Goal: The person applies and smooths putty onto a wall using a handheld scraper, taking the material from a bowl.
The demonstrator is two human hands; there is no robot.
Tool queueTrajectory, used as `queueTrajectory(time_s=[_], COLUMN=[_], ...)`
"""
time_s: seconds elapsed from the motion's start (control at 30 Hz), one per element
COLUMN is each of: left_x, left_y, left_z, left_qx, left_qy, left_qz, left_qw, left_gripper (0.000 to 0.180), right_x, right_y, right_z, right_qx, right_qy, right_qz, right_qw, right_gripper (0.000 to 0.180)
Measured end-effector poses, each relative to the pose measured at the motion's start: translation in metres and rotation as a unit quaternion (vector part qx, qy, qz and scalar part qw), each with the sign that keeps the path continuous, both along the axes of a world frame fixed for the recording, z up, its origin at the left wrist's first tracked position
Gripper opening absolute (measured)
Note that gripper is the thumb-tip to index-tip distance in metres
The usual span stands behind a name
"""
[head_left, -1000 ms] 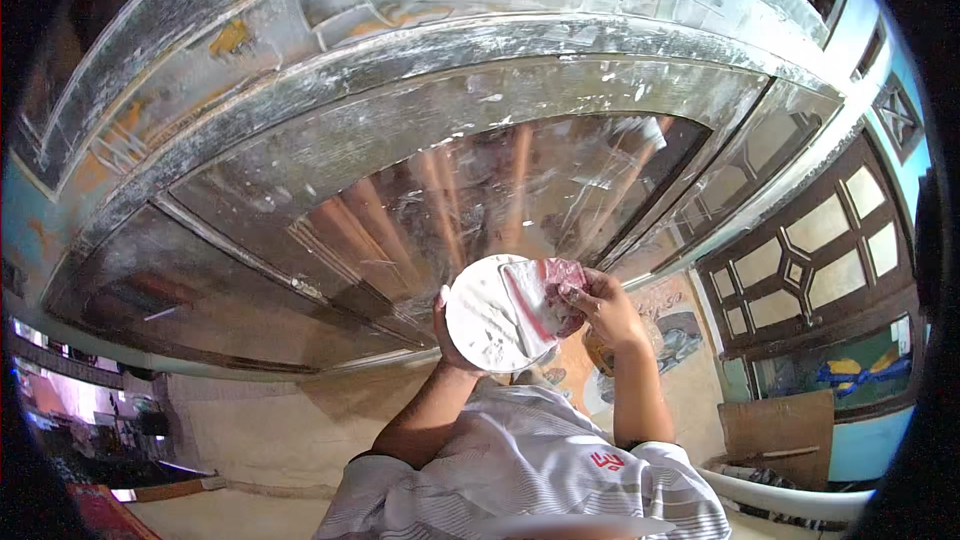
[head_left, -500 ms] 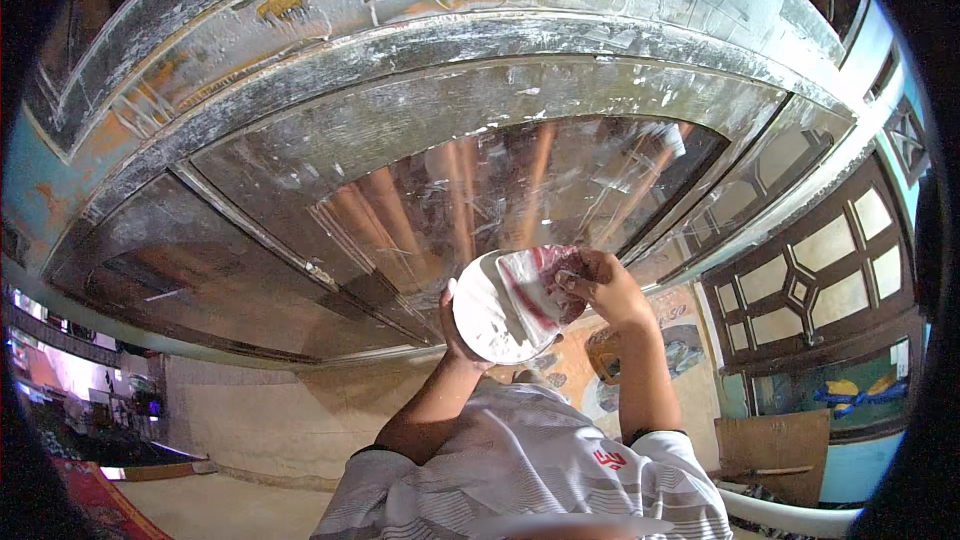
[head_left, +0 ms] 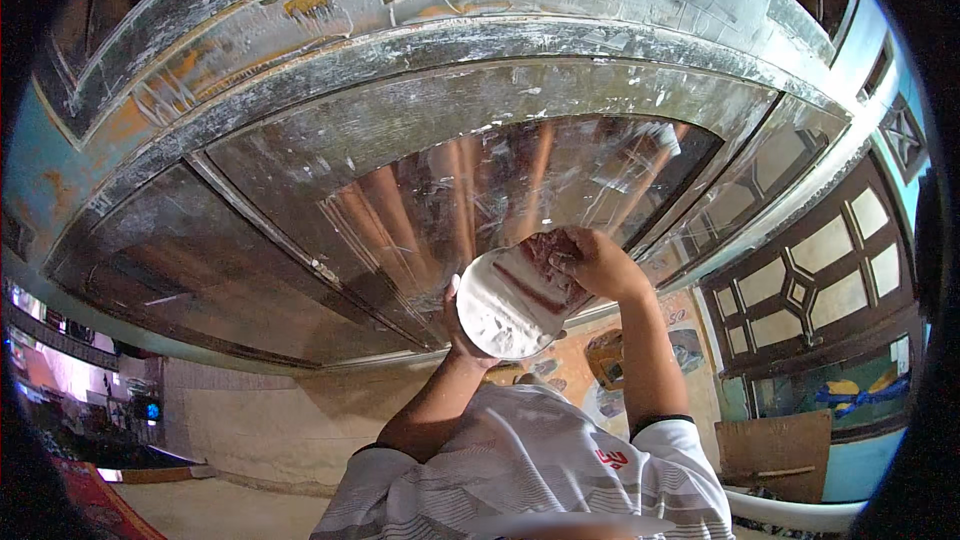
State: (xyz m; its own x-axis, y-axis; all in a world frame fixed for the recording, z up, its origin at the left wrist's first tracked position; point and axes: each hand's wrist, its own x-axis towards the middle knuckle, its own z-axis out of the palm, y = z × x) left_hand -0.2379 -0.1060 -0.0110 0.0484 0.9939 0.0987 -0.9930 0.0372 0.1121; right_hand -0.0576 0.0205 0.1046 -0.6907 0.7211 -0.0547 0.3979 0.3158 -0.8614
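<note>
Two hands up at the door, both busy. My left hand (head_left: 462,325) is cupped under a white-caked round plate (head_left: 505,305), fingers wrapped on its back edge, holding it tilted toward the panel. My right hand (head_left: 592,262) is closed round a reddish scraper (head_left: 540,258), blade lying on the plate's upper right; can't tell how much filler is on it.

Vs a sec ago: plate + hands have come a bit higher and closer to the glossy panel (head_left: 500,190), and the right hand has slid further over the plate, blade now more covered by my fist. I'd judge that as loading the blade, not spreading yet; nothing touches the panel.

Edges/room: panel is framed by pale, filler-streaked moulding (head_left: 450,70) above and dark rails at its left and right. Plate's top rim sits near the panel's lower part, so little slack there. Open room is down and back toward my chest, also left along the lower rail. A latticed window (head_left: 820,270) stands well off to the right
</note>
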Motion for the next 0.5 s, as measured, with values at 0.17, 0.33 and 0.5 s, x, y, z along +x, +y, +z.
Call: queueTrajectory(time_s=[0.17,0.33,0.5], left_x=[0.000,0.000,-0.001], left_y=[-0.002,-0.005,-0.007], left_z=[0.004,0.003,0.003], left_qx=[-0.014,0.016,0.019], left_qy=[-0.016,-0.005,-0.026], left_qz=[-0.009,-0.001,-0.007], left_qw=[1.000,1.000,0.999], left_gripper=[0.078,0.078,0.079], right_x=[-0.001,-0.011,-0.016], right_y=[-0.003,-0.012,-0.015], right_z=[-0.001,0.019,0.024], right_qx=[-0.046,0.033,0.057], right_qy=[0.074,-0.018,0.018], right_qz=[-0.021,-0.029,-0.008], right_qw=[0.996,0.999,0.998], right_gripper=[0.044,0.037,0.031])
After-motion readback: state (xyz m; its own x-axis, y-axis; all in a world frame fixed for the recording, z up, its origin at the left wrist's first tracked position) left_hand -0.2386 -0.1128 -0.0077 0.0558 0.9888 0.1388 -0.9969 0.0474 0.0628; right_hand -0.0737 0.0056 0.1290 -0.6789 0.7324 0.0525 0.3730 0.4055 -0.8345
